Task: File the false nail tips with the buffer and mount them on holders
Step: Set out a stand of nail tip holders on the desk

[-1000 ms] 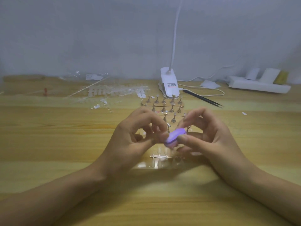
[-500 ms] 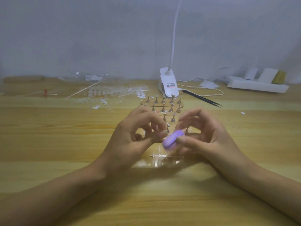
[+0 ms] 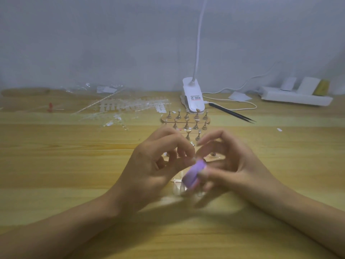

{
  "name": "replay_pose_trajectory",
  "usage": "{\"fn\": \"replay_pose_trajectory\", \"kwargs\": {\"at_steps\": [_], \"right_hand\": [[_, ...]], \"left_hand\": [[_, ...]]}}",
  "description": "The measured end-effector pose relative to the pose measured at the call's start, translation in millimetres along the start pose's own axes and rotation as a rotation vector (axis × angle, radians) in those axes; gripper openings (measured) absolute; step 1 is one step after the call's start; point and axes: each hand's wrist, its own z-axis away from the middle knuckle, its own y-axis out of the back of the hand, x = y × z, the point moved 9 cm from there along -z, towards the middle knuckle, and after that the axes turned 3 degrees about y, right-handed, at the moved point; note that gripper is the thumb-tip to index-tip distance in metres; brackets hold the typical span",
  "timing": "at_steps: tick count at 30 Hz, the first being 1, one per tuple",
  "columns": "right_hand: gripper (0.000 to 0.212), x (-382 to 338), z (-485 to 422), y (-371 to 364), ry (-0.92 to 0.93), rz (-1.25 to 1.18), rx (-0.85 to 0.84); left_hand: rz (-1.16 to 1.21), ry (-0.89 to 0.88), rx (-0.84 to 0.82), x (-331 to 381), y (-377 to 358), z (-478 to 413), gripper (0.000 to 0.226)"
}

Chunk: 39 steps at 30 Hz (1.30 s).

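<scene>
My right hand [image 3: 229, 165] grips a small purple buffer block [image 3: 194, 173] between thumb and fingers, its upper end against the fingertips of my left hand [image 3: 158, 165]. My left thumb and forefinger pinch a tiny clear nail tip [image 3: 193, 158], barely visible. Both hands hover over the wooden table, above a clear sprue of nail tips [image 3: 177, 184]. Behind them stands a clear base with several small metal holders [image 3: 186, 122]; a few carry clear tips.
Clear strips of nail tips [image 3: 130, 107] lie scattered at the back left. A white clip lamp [image 3: 192, 96] stands behind the holders, black tweezers [image 3: 231, 113] to its right, and a white power strip [image 3: 295, 97] at the far right.
The purple buffer has tilted from nearly level to a steeper slant, its lower end swinging down and left. My right hand shifted slightly; my left hand stayed in place pinching.
</scene>
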Motion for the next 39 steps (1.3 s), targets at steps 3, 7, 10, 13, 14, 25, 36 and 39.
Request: {"fn": "replay_pose_trajectory", "kwargs": {"at_steps": [3, 7, 10, 13, 14, 25, 36, 39], "right_hand": [[0.037, -3, 1, 3, 0.035, -0.015, 0.05], [0.038, 0, 1, 1, 0.003, -0.014, 0.018], [0.038, -2, 1, 5, 0.035, -0.029, 0.071], [0.04, 2, 1, 6, -0.006, -0.024, 0.072], [0.041, 3, 1, 0, -0.017, -0.017, 0.016], [0.041, -2, 4, 10, 0.05, 0.044, 0.1], [0.04, -4, 3, 11, 0.037, -0.012, 0.11], [0.039, 0, 2, 3, 0.01, -0.065, 0.042]], "left_hand": [[-0.011, -0.006, -0.003, 2, -1, 0, 0.01], [0.014, 0.006, 0.002, 1, 0, 0, 0.009], [0.02, 0.011, -0.01, 0, -1, 0, 0.008], [0.032, 0.033, 0.006, -2, 1, -1, 0.009], [0.024, 0.024, -0.005, -1, 0, -1, 0.009], [-0.013, 0.002, -0.063, 1, -7, 1, 0.011], [-0.051, -0.03, -0.017, 3, -2, 1, 0.01], [-0.097, -0.087, -0.036, 8, -5, 2, 0.008]]}}
